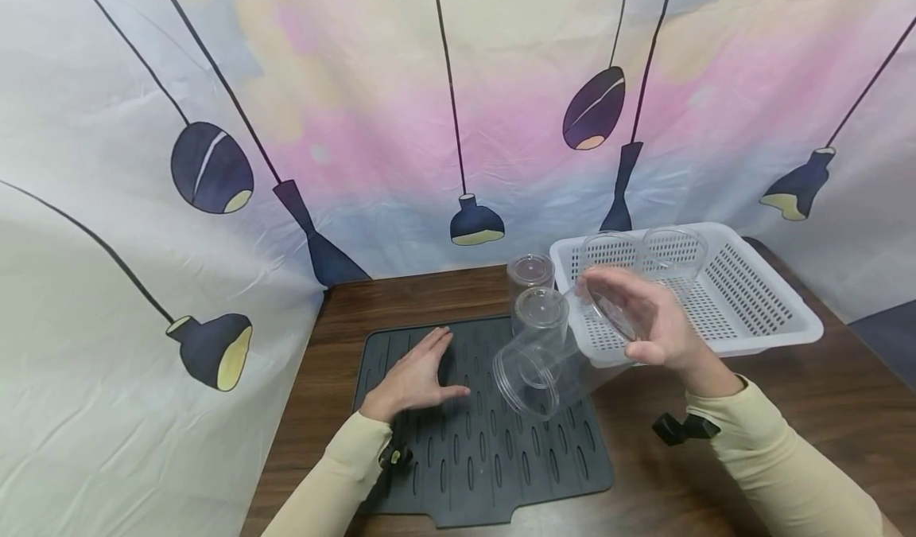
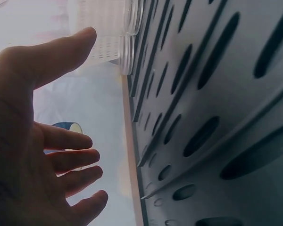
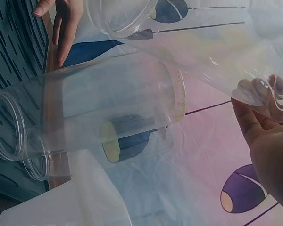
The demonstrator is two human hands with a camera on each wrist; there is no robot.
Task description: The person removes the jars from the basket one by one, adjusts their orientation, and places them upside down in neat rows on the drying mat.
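Observation:
My right hand [image 1: 661,322] grips a clear plastic jar [image 1: 517,378] round its base end. The jar is tilted over the mat, its open mouth facing down and left; the right wrist view shows my right hand [image 3: 269,146] at the base of the jar [image 3: 198,63]. Fingers spread and straight, my left hand [image 1: 415,374] hovers low over the dark grey drying mat [image 1: 458,457], holding nothing. Two more clear jars stand upside down at the mat's back right: a rear jar [image 1: 530,270] and a front jar [image 1: 541,308], partly behind the held one.
A white perforated basket [image 1: 773,294] stands right of the mat. In it are two clear jars, a left jar [image 1: 610,243] and a right jar [image 1: 675,252]. A brown wooden table [image 1: 644,457] carries everything, and a curtain [image 1: 386,123] with printed lamps hangs behind.

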